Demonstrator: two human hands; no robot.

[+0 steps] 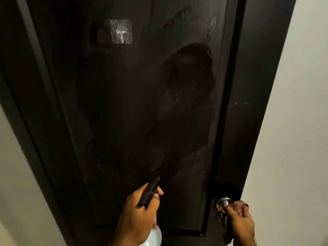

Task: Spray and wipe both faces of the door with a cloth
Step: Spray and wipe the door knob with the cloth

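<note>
Pointing its nozzle up at the door (124,112), the spray bottle (150,206) sits in the left hand (136,215)'s grip; right hand (239,226) clutches the cloth (237,208).

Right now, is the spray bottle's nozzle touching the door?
Apart. The head view shows the spray bottle, gripped by the left hand, with its nozzle tip short of the door.

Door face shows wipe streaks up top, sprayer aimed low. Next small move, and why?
Probably squeeze the trigger: the left hand holds the spray bottle with its nozzle aimed at the door's lower panel, while the right hand holds the cloth by the knob, ready to wipe.
</note>
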